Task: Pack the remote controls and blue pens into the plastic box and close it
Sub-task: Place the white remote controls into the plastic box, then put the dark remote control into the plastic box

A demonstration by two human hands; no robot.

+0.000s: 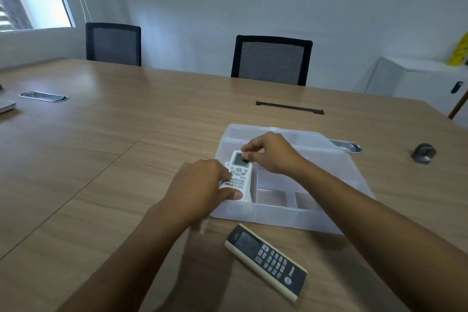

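Observation:
A clear plastic box [276, 215] with inner dividers lies open on the wooden table, its lid [311, 139] folded back behind it. A white remote control [239, 172] sits in the box's left compartment, on top of what looks like another white remote. My left hand [202, 185] grips its near end and my right hand [268, 153] pinches its far end by the screen. A black and cream remote control [266, 261] lies on the table in front of the box, between my forearms. No blue pens are in view.
Two black mesh chairs [271, 61] [113, 44] stand at the table's far side. A black cable slot [289, 107], two metal grommets [43, 96] [347, 145] and a small dark metal object [423, 153] sit on the table. A white cabinet [415, 81] stands at right.

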